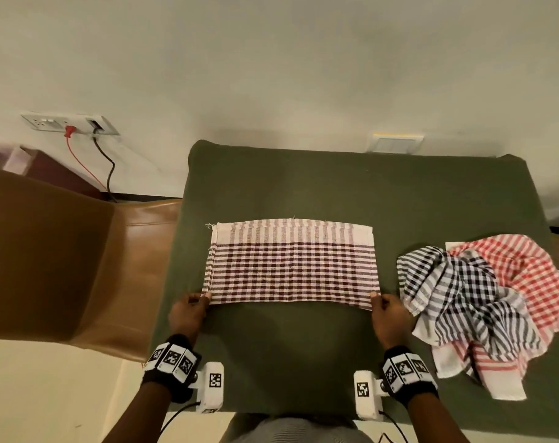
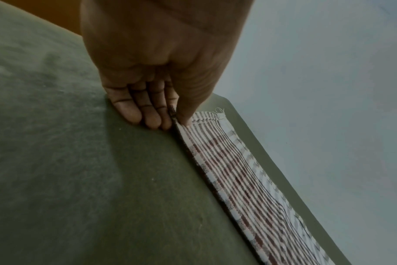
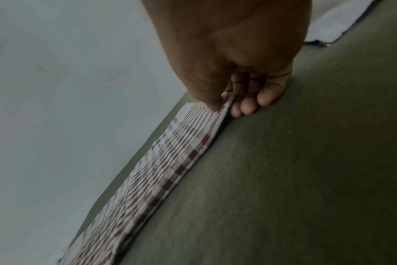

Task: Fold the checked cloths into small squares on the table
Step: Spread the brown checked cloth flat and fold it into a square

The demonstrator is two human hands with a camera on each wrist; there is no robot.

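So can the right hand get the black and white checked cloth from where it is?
Probably yes: the crumpled black and white checked cloth lies just beside the right hand, nothing between, though it now pinches the maroon checked cloth.

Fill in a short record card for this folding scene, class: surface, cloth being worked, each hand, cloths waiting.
Surface: table under a dark green fabric cover
Cloth being worked: maroon-and-white checked cotton cloth, lying flat as a wide rectangle
Left hand: pinches the cloth's near left corner, thumb on top
Right hand: pinches the near right corner, thumb on top
Cloths waiting: crumpled black-and-white checked cloth lying over a red-and-white checked cloth, right of the worked cloth
Beside the table: brown padded chair
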